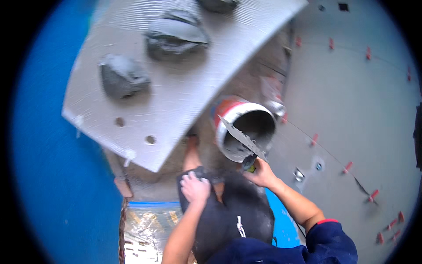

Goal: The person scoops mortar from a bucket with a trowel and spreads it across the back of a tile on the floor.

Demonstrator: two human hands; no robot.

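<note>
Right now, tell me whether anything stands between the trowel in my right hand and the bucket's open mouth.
Nothing visible does: the trowel in your right hand overlaps the open mouth of the bucket in this view.

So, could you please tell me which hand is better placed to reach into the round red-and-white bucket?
Probably the right hand: it holds the flat grey trowel over the mouth of the bucket, while the left hand rests on black shorts, farther away.
</note>
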